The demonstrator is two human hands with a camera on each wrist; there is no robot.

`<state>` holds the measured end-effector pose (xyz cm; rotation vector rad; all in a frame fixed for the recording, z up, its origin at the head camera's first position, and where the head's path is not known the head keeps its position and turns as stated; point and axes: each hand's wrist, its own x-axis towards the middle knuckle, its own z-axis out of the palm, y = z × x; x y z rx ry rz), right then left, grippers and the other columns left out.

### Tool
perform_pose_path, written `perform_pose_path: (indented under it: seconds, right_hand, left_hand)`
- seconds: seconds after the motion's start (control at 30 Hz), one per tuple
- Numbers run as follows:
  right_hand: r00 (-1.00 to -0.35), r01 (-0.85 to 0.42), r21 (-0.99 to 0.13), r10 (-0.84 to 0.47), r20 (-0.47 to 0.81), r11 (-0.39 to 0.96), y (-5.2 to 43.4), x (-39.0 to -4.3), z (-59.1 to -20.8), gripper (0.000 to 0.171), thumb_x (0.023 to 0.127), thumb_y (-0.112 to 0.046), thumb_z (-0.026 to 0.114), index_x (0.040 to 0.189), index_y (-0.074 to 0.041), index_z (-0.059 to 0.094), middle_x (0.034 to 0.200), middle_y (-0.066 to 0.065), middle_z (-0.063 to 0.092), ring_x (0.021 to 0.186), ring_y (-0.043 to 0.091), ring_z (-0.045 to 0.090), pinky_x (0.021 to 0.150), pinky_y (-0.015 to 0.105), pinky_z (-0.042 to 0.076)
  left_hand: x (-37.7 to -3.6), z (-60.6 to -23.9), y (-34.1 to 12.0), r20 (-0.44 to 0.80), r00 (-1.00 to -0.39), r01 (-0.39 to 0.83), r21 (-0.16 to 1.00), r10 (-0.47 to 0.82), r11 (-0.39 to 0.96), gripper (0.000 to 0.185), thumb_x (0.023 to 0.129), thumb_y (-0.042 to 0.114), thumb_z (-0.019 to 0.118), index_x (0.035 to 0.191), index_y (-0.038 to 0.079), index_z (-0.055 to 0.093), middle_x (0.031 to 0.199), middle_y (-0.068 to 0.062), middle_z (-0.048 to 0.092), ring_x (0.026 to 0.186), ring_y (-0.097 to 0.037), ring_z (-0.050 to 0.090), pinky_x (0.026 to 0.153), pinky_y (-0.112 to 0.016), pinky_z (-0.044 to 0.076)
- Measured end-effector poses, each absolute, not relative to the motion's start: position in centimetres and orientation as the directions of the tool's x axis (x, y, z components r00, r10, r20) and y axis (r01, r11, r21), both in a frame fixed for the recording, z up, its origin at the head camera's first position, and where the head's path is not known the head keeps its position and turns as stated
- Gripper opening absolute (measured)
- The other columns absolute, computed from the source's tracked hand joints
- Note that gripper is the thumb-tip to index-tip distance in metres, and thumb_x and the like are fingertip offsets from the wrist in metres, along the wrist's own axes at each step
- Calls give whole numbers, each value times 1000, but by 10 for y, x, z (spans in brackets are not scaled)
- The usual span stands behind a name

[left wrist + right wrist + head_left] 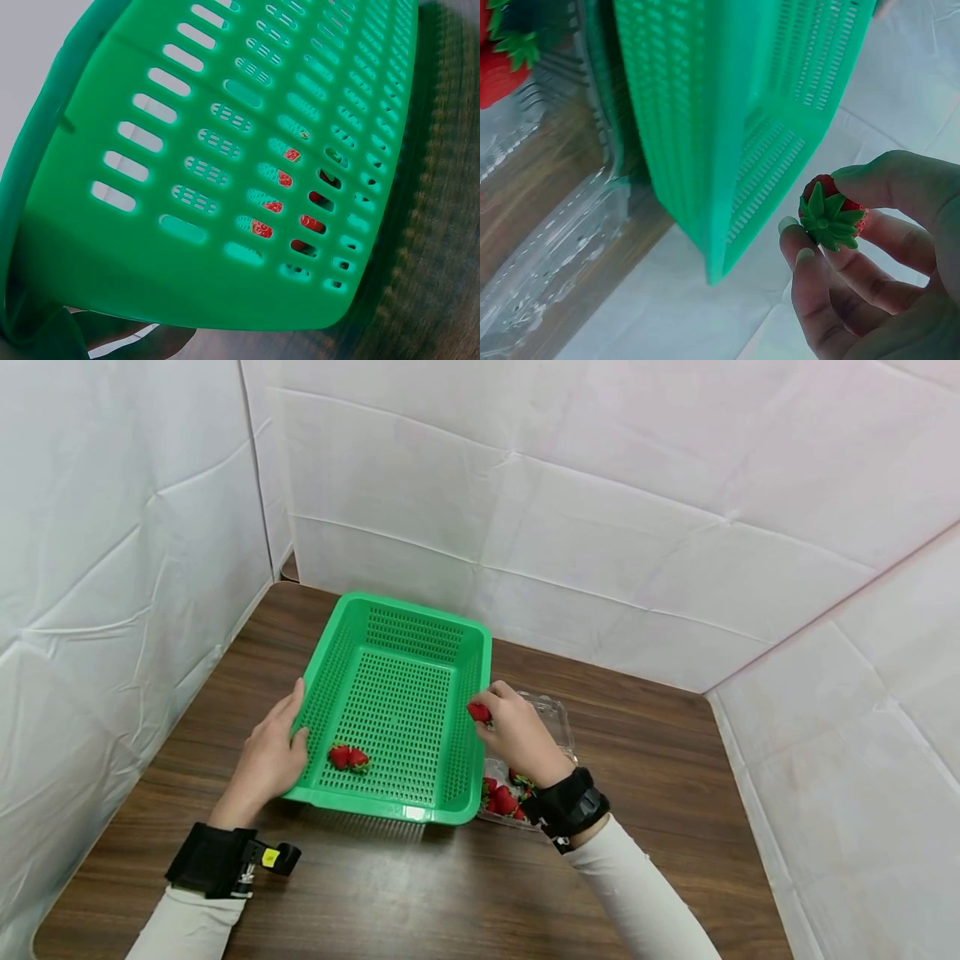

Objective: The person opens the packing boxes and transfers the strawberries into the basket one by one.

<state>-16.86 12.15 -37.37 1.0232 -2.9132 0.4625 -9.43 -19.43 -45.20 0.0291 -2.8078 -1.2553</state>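
Note:
A green slotted basket (450,739) stands on the brown table with two strawberries (347,757) inside near its front left corner; they show red through the slots (285,206) in the left wrist view. My left hand (272,752) grips the basket's left rim (45,247). My right hand (517,731) pinches a strawberry (479,712) at the basket's right rim; its green cap (829,217) faces the right wrist camera beside the basket wall (705,112). A clear plastic clamshell (558,718) holding more strawberries (504,799) lies under my right wrist.
White padded walls (600,510) close the table in at the back and on both sides. Bare wood table top (660,760) lies to the right of the clamshell and along the front edge. The clamshell's clear tray (547,240) sits tight against the basket's side.

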Motion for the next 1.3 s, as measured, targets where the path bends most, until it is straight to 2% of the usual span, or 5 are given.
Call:
perform_pose_path:
  seconds: [0.3,0.53,0.9,1.13,1.3]
  right_hand:
    - [-767,-633,-270,-635,91,726,99,-172,-370,25,92,-7,63,117,-5,64,111,10,57,94,18,57,81,29,48]
    - [-755,-643,-266,-653,62,719,85,-173,-372,23,91,-10,65,115,-8,64,109,7,56,95,16,56,83,25,49]
    - [-726,-674,-235,-687,33,700,64,-176,-373,18,91,-11,65,108,-7,69,98,8,55,83,16,53,74,29,48]
    - [-709,-690,-212,-705,3,692,51,-179,-378,20,93,-10,61,111,-7,69,99,9,57,82,17,53,75,29,46]
    - [-699,-693,-208,-714,-44,691,44,-179,-381,22,94,-10,59,113,-7,68,97,9,56,79,17,49,70,28,41]
  left_hand:
    - [-94,-452,-194,48,-998,6,745,-45,667,69,100,2,41,157,11,3,154,-29,26,120,-56,45,94,-69,37]
    - [-94,-452,-194,56,-998,15,746,-41,666,69,99,2,40,157,10,4,154,-30,26,115,-55,49,92,-68,38]
    - [-94,-452,-195,41,-998,3,747,-41,665,70,100,2,40,157,13,2,155,-29,25,121,-55,44,94,-68,37]
    - [-94,-452,-194,34,-998,-5,744,-45,668,70,100,2,40,157,14,1,155,-28,25,121,-56,44,95,-69,36]
    - [-93,-451,-194,39,-998,0,740,-43,673,70,100,2,40,157,14,1,154,-29,26,120,-55,45,94,-68,37]
